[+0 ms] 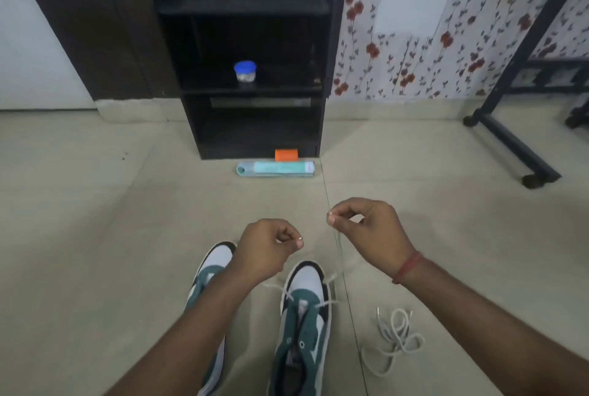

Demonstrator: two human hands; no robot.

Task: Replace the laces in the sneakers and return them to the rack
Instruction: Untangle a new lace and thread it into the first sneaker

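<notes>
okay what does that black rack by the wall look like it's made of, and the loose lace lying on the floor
Rack: looks like dark laminated board, with flat panels, square edges and a dull sheen; could be painted wood.
Loose lace: seems woven fabric cord, off-white and matte, lying in limp loops, with small stiff tips that look plastic.

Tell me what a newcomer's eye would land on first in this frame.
Two raised hands at centre, the left hand and right hand, each pinching an end of the lace threaded through the right-side sneaker. A loose lace lies coiled on the floor to its right; the black rack stands beyond.
</notes>
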